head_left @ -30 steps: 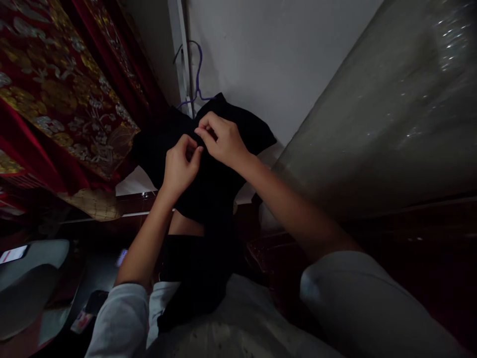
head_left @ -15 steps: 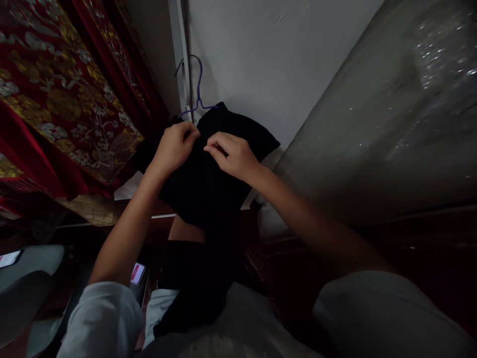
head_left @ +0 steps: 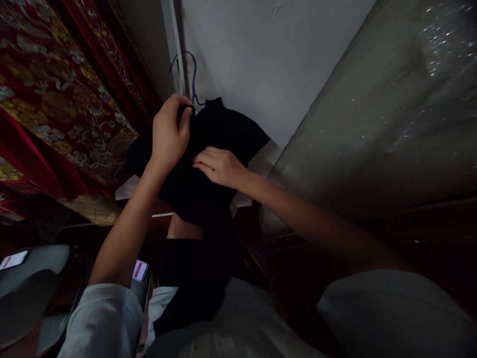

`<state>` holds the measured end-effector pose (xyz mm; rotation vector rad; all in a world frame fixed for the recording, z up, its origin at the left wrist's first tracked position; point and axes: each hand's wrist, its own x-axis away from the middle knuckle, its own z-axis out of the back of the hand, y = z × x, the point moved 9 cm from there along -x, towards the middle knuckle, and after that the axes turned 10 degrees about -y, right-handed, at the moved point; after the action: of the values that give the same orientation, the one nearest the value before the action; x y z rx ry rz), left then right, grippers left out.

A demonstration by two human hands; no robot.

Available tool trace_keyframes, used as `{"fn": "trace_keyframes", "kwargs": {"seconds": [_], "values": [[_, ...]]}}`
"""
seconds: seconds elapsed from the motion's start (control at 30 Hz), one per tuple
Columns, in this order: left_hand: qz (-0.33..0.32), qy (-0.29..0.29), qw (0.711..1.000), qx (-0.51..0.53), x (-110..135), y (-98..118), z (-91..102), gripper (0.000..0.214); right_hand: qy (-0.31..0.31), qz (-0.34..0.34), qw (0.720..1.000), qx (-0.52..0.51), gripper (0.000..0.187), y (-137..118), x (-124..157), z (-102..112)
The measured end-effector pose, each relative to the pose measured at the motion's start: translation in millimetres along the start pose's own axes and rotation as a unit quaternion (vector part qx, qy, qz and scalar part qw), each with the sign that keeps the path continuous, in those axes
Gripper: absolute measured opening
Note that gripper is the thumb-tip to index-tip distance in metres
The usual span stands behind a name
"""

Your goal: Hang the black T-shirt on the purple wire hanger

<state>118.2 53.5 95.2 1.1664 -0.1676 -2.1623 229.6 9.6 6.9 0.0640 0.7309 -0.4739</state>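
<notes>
A black collared shirt (head_left: 231,129) hangs on a purple hanger (head_left: 194,79), which is hooked over a pale metal edge by the wall. My left hand (head_left: 170,132) is closed on the shirt near its collar, with dark cloth between thumb and fingers. Lower and to the right, my right hand (head_left: 218,166) pinches at the front of the shirt, fingertips together. Whether a button or only cloth lies in that pinch is too dark to tell. The lower part of the shirt merges with dark shadow.
On the left hangs a red curtain (head_left: 63,94) with gold and silver patterns. A plastic-wrapped panel (head_left: 372,134) leans at the right. Below left, one phone (head_left: 139,271) shows a lit screen, and another phone (head_left: 14,259) lies on a grey seat (head_left: 52,261).
My left hand has moved up to the collar and taken hold of cloth there. My right hand has shifted slightly down and left along the shirt front. The view has moved a little.
</notes>
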Motion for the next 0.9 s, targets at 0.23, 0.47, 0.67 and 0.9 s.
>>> {"fn": "trace_keyframes", "kwargs": {"seconds": [0.23,0.47,0.67,0.9], "values": [[0.018,0.112,0.993,0.015,75.3,-7.1,6.1,0.034,0.07,-0.071,0.994,-0.043,0.022,14.9,9.3,7.6],[0.11,0.017,0.993,0.027,132.4,-17.6,-64.7,0.023,0.044,-0.049,0.998,-0.022,0.021,0.2,4.7,-10.0],[0.102,-0.055,0.993,-0.007,144.7,-9.0,-91.3,0.03,0.071,-0.057,0.996,-0.004,0.024,43.2,-24.2,20.4],[0.089,-0.092,0.992,0.003,119.1,-3.7,-63.5,0.033,0.108,-0.067,0.991,-0.039,0.034,47.2,-44.1,45.2]]}}
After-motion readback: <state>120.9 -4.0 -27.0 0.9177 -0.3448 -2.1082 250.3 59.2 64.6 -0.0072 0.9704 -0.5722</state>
